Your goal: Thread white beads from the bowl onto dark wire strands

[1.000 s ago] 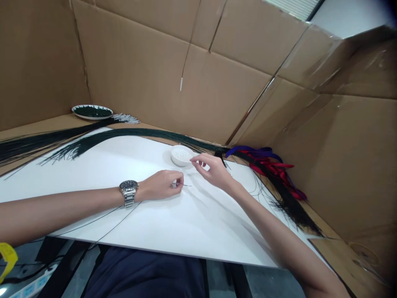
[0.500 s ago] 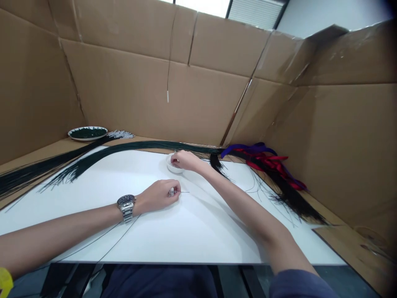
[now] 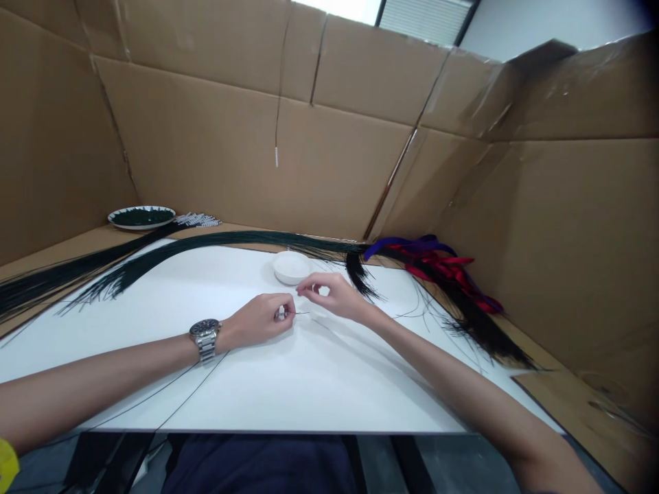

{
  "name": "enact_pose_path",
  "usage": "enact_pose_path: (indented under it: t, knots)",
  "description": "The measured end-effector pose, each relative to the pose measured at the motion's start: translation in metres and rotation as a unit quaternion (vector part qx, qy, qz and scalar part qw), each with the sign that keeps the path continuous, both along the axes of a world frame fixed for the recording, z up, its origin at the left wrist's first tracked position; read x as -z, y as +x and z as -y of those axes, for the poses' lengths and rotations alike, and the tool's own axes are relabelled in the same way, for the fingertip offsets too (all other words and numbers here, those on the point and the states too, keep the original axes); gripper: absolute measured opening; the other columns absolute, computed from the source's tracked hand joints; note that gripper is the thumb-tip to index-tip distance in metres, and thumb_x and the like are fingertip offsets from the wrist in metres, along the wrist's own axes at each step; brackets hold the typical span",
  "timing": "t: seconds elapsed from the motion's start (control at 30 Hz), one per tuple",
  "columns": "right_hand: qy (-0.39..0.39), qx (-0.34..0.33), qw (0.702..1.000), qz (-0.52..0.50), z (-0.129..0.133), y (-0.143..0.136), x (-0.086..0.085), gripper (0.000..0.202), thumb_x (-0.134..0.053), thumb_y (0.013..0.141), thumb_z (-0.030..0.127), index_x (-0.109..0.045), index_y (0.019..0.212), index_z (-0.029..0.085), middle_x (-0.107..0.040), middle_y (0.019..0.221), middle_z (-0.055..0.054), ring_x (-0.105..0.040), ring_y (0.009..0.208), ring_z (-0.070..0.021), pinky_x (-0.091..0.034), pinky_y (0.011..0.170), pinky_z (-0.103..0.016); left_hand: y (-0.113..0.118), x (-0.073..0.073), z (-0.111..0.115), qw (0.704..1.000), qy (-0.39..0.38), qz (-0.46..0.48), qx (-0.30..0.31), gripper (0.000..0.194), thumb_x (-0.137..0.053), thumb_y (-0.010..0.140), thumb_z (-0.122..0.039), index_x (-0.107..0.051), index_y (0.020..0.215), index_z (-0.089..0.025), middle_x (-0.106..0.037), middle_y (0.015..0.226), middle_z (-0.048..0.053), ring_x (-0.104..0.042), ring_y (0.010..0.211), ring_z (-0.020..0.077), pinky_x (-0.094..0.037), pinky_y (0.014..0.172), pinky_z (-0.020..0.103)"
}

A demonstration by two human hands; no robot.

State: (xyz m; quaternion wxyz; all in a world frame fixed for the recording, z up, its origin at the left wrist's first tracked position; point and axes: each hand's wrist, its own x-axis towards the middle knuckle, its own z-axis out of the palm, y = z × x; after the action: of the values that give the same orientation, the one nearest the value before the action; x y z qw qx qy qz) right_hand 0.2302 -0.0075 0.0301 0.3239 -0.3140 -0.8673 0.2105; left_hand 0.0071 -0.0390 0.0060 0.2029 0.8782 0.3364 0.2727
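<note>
Two hands are close together but apart near the middle of the worktop (image 3: 309, 391). The left hand (image 3: 257, 319), below a watch (image 3: 205, 337), rests knuckles up, thumb and forefinger pinching a thin wire (image 3: 302, 313) whose tip points right. The right hand (image 3: 333, 296) arches in from the right, fingertips together; I cannot tell whether they grip anything. Beyond the far left edge, a plate (image 3: 139, 227) holds dark green pieces (image 3: 141, 217). Near the far edge's middle stands a white bowl (image 3: 291, 277), its inside too washed out to read. Green strands (image 3: 226, 238) line the far edge, black strands (image 3: 478, 326) the right; white surface stretches from the hands to the near edge.
</note>
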Motion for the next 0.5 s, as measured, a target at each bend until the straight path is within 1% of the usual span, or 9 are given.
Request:
enact_pose_path:
  t: [0.07, 0.13, 0.2, 0.3, 0.4, 0.5]
  knots:
    - [-0.068, 0.005, 0.997, -0.027, 0.020, 0.007, 0.009, 0.016, -0.059, 0.088, 0.019, -0.075, 0.092, 0.018, -0.076, 0.089, -0.005, -0.067, 0.079, -0.0152, -0.051, 0.072, -0.027, 0.000, -0.001, 0.000, 1.000, -0.005, 0.003, -0.001, 0.010, -0.051, 0.086, -0.018, -0.061, 0.085, -0.019, -0.065, 0.077, -0.001, -0.056, 0.065, 0.0131, -0.040, 0.062, 0.025]
    - [-0.135, 0.034, 0.988, -0.061, 0.030, 0.013, 0.020, 0.015, -0.061, 0.087, 0.022, -0.074, 0.091, 0.017, -0.077, 0.091, -0.006, -0.068, 0.081, -0.0161, -0.051, 0.072, -0.028, 0.000, -0.001, -0.001, 1.000, -0.009, 0.005, 0.000, 0.010, -0.051, 0.086, -0.019, -0.061, 0.085, -0.019, -0.066, 0.077, -0.001, -0.055, 0.064, 0.0123, -0.039, 0.060, 0.024]
    - [-0.208, 0.057, 0.971, -0.106, 0.030, 0.016, 0.030, 0.015, -0.066, 0.085, 0.028, -0.073, 0.090, 0.017, -0.077, 0.090, -0.007, -0.068, 0.076, -0.0158, -0.051, 0.069, -0.028, 0.000, -0.001, -0.001, 1.000, -0.008, 0.003, -0.003, 0.010, -0.052, 0.086, -0.019, -0.062, 0.084, -0.019, -0.065, 0.075, -0.001, -0.054, 0.062, 0.0120, -0.038, 0.059, 0.024]
    - [-0.297, 0.050, 0.939, -0.167, 0.023, 0.018, 0.040, 0.022, -0.073, 0.080, 0.035, -0.072, 0.090, 0.015, -0.077, 0.086, -0.007, -0.065, 0.067, -0.0134, -0.050, 0.064, -0.026, 0.000, 0.001, -0.002, 1.000, -0.011, -0.002, -0.012, 0.010, -0.052, 0.086, -0.020, -0.061, 0.084, -0.019, -0.063, 0.071, -0.002, -0.053, 0.060, 0.0117, -0.037, 0.057, 0.024]
    - [-0.331, 0.040, 0.922, -0.195, 0.018, 0.019, 0.042, 0.026, -0.078, 0.076, 0.037, -0.072, 0.090, 0.015, -0.077, 0.086, -0.008, -0.064, 0.065, -0.0125, -0.050, 0.064, -0.027, 0.000, 0.002, -0.004, 1.000, -0.012, -0.003, -0.011, 0.010, -0.052, 0.086, -0.021, -0.062, 0.085, -0.019, -0.061, 0.069, -0.003, -0.053, 0.060, 0.0114, -0.037, 0.057, 0.024]
    - [-0.341, 0.037, 0.919, -0.194, 0.019, 0.020, 0.040, 0.027, -0.080, 0.074, 0.036, -0.072, 0.089, 0.015, -0.077, 0.084, -0.007, -0.065, 0.067, -0.0136, -0.052, 0.068, -0.029, 0.000, 0.003, -0.005, 1.000, -0.009, -0.001, -0.009, 0.009, -0.053, 0.087, -0.020, -0.062, 0.085, -0.019, -0.061, 0.068, -0.003, -0.053, 0.059, 0.0106, -0.038, 0.058, 0.024]
